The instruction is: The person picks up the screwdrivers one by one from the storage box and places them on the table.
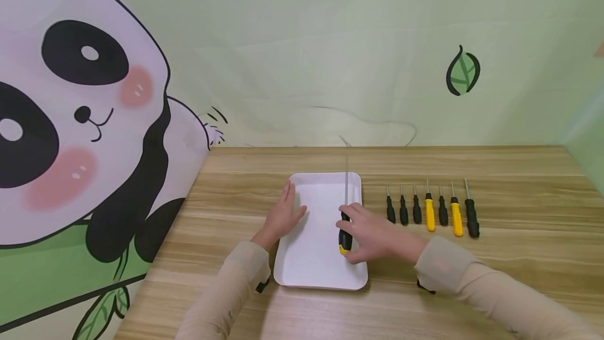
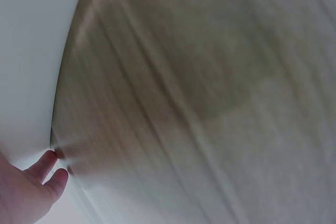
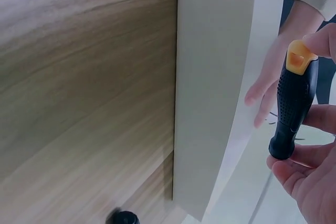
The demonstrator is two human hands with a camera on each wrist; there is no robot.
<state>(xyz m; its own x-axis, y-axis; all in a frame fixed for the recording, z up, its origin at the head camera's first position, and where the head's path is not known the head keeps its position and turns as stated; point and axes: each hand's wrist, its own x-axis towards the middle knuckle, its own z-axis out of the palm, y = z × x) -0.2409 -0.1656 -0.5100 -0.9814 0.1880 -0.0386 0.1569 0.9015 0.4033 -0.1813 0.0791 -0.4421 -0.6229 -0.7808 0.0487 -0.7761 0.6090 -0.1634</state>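
A white rectangular tray (image 1: pixel 306 266) lies on the wooden table, its long sides running away from me. Over the tray's right side my right hand (image 1: pixel 370 232) grips a long screwdriver (image 1: pixel 346 237) by its black handle with a yellow end; the thin shaft points away from me. In the right wrist view, thumb and fingertips pinch that handle (image 3: pixel 295 100) above the tray's level. My left hand (image 1: pixel 283 214) rests at the tray's left rim, fingers straight along the edge and thumb over the inside. The left wrist view shows two of its fingertips (image 2: pixel 56 182) beside the tray wall.
Right of the tray stands a row of several smaller screwdrivers, black ones (image 1: pixel 403 211) and yellow ones (image 1: pixel 430 214), shafts pointing away. A larger black screwdriver (image 1: pixel 472 216) ends the row. Behind the wooden table (image 1: pixel 528 266) is a green wall (image 1: pixel 377 67) with a panda picture.
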